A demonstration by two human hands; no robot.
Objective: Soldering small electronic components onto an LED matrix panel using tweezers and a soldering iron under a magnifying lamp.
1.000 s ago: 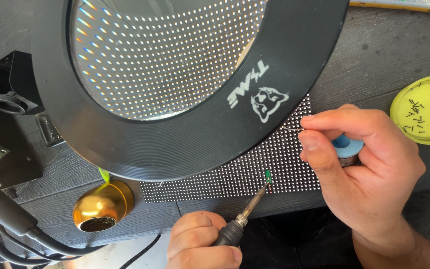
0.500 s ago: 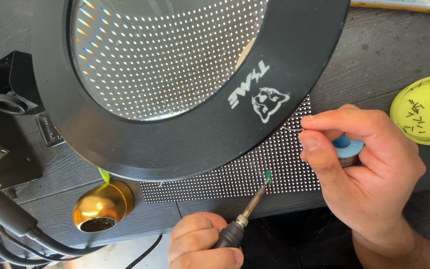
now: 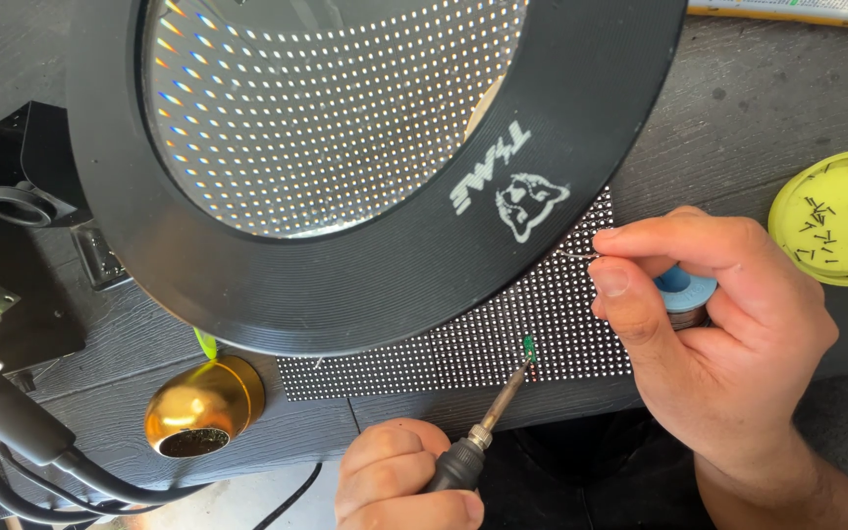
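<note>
In the head view, the left hand (image 3: 406,479) is closed around a soldering iron (image 3: 488,422), its tip touching the LED panel (image 3: 463,348) at that panel's near edge. The right hand (image 3: 714,324) pinches thin solder wire (image 3: 576,256) over the panel's right end, its fingers curled round a blue spool (image 3: 684,291); a yellow lid (image 3: 836,216) lies on the tabletop (image 3: 738,98) right of the panel.

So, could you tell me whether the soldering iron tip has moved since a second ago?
No. The soldering iron tip sits at the same spot on the dotted panel, just below the magnifier ring, in the left hand.
</note>
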